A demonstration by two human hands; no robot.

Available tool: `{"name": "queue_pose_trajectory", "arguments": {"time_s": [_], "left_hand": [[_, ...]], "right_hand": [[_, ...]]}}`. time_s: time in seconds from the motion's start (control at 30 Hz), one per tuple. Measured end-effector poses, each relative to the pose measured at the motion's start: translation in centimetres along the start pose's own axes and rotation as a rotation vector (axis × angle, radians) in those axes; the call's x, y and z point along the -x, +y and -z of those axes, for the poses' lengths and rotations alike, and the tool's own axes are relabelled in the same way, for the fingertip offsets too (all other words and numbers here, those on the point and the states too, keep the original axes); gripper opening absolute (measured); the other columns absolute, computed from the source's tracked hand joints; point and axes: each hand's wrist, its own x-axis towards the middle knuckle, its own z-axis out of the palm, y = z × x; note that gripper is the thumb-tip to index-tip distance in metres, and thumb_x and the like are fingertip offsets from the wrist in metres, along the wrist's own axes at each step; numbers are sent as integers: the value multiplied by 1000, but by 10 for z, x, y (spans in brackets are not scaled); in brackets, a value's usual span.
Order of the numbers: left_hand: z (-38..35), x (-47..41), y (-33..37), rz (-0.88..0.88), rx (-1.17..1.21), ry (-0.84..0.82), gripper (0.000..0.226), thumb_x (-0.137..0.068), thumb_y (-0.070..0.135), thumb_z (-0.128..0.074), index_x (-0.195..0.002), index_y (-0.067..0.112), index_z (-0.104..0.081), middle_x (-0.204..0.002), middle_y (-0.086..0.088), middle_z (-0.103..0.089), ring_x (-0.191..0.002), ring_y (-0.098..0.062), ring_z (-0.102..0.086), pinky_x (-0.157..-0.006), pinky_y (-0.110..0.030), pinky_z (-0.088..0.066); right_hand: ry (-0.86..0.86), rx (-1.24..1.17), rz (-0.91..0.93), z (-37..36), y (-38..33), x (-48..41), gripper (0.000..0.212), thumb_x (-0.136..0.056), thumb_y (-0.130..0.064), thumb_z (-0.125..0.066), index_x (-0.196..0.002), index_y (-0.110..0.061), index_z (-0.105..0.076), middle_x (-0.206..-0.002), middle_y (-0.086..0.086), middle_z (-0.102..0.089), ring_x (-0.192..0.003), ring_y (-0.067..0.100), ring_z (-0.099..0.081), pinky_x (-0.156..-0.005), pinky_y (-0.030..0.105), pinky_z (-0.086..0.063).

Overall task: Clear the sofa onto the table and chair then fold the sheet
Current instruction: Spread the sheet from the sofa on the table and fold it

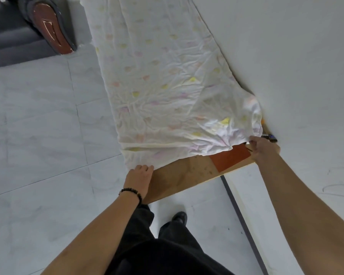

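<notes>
Left hand [140, 175], right hand [263, 148] on top-cropped sheet [167, 76]

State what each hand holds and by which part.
Both hold the sheet by its near edge: left hand at the left corner, right hand pinching the right corner.

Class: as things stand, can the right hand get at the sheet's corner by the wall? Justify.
Probably yes: the right hand is at that corner of the sheet, fingers at its edge, with nothing between them. The wall only crowds it from one side.
</notes>
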Motion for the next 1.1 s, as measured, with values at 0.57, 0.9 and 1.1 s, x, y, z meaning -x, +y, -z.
{"name": "queue_pose_trajectory", "arguments": {"time_s": [0.57, 0.9, 1.1], "left_hand": [[-13, 10, 26, 153, -25, -22, 23, -95, 16, -40, -114, 19, -53, -113, -1, -56, -104, -22, -50, -82, -31, -42], [15, 27, 12, 222, 22, 42, 22, -92, 22, -42, -111, 16, -50, -99, 1, -60, -89, -20, -54, -75, -30, -39], [22, 37, 10, 253, 185, 152, 13, -93, 5, -44, -104, 7, -51, -96, -8, -59, -84, -24, -48, -69, -33, -46]], "right_hand": [[-73, -183, -93, 11, 20, -7, 20, -85, 5, -66, -91, -11, -58, -77, 4, -60, -57, 7, -55, -44, 13, -45], [-256, 21, -269, -9, 19, -13, 25, -94, -30, -63, -109, -11, -59, -83, 2, -50, -69, 7, -45, -72, 21, -50], [-288, 28, -271, -27, 17, -19, 9, -97, -18, -60, -102, -12, -58, -79, -2, -55, -64, 6, -48, -62, 19, -43]]}}
